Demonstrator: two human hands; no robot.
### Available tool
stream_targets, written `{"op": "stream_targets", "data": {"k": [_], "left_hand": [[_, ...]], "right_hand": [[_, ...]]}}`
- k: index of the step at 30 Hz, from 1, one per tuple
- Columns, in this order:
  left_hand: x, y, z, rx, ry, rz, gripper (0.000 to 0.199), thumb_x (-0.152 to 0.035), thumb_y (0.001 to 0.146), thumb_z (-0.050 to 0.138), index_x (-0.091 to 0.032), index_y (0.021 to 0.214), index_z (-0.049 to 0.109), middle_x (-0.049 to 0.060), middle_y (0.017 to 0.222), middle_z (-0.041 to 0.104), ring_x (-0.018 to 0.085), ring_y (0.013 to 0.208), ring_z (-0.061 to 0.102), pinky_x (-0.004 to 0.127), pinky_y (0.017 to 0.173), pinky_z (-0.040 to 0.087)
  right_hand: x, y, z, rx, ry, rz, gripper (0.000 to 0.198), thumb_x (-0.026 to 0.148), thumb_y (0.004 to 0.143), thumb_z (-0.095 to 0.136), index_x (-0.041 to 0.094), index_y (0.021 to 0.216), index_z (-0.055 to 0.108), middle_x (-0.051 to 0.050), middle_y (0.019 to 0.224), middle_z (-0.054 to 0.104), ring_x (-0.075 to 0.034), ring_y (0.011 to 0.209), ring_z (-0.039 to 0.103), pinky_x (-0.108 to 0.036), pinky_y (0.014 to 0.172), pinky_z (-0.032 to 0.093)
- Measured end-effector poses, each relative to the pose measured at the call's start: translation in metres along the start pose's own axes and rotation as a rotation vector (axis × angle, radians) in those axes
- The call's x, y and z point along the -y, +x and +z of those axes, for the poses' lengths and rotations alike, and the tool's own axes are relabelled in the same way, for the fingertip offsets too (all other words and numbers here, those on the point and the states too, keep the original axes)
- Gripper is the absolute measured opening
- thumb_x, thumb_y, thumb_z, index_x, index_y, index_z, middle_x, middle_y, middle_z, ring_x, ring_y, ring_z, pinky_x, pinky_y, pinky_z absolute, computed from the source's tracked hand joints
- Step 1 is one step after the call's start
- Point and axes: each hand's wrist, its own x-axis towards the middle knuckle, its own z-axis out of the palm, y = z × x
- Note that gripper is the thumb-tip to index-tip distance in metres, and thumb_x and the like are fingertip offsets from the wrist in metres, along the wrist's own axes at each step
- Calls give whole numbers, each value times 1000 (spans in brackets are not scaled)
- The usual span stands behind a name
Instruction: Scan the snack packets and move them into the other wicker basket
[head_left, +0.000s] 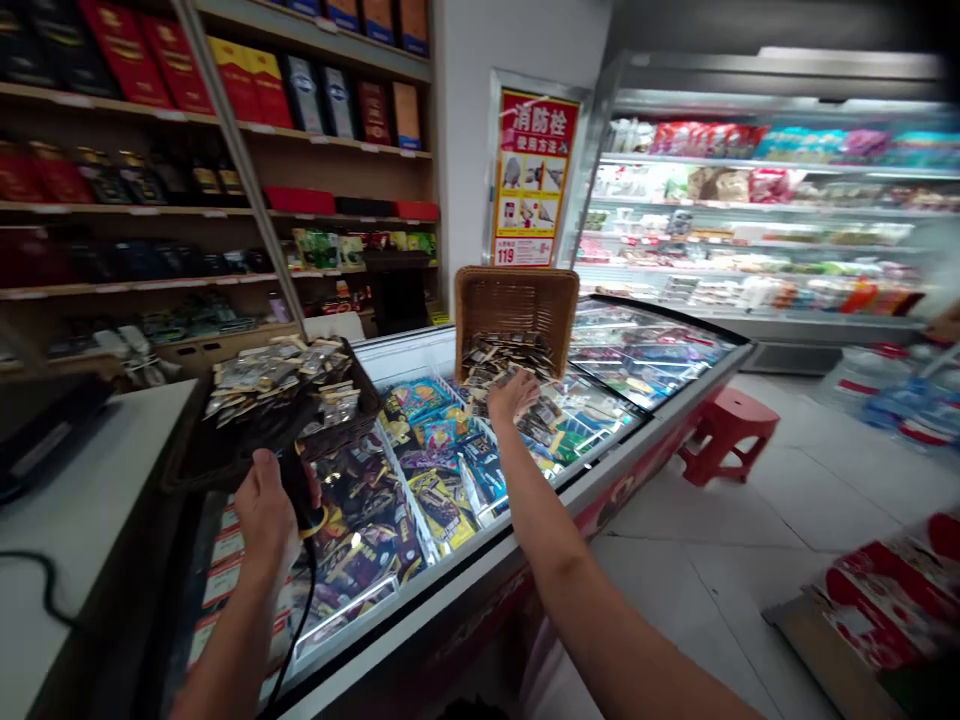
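My left hand (268, 505) is closed around the handle of a black handheld barcode scanner (303, 492), which has a yellow ring and a cable hanging from its lower end. Just beyond it, a dark tray (356, 395) holds a pile of small clear packets (281, 375). My right hand (514, 394) reaches forward to a tilted brown wicker basket (517, 290). Its fingers are stretched out over small dark packets (510, 352) at the basket's mouth. More packets spill onto the glass below. Whether a packet lies under the fingertips is hidden.
Beneath both hands runs a glass-topped chest freezer (480, 545) full of colourful bags. A white counter (97, 480) stands at the left, before shelves of boxes and bottles. On the floor to the right are a red stool (731, 430), water bottles (922, 400) and red cartons (885, 590).
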Motion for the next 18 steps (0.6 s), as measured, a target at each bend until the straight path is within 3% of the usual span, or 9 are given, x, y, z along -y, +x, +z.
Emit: {"op": "stream_targets", "data": {"k": [4,8,10,14,18], "left_hand": [[-13,8,-12,-305,-67,43,52,-68,104,52,-20,87,58,-4,58,58,11,42,49,25,41,42],[-11,14,-20,-445,-117,18,57,-76,97,53,-20,86,58,-4,59,59,11,39,46,25,38,40],[-8,14,-20,-454,-142,17,63,-83,90,56,-21,86,59,-4,58,58,12,39,48,26,38,42],[0,12,-20,-445,-102,26,70,-91,83,56,-21,82,57,-2,60,61,15,44,56,27,40,44],[6,12,-24,-446,-16,38,73,-94,84,49,-22,77,56,-2,53,57,18,43,56,28,40,42]], "right_hand": [[31,-36,17,133,85,-219,34,16,92,57,18,124,65,-22,144,56,-40,142,46,-61,118,36],[94,-91,56,551,206,-552,25,20,96,57,19,118,69,-15,129,65,-29,115,65,-47,109,49],[135,-120,81,737,192,-631,23,22,99,56,20,117,70,-13,126,67,-25,106,69,-41,103,52],[211,-170,128,939,53,-753,32,31,100,62,18,129,67,-15,138,68,-31,130,62,-41,110,49],[247,-203,158,1090,-97,-892,65,42,93,77,15,148,57,-20,156,59,-37,149,49,-47,120,43]]}}
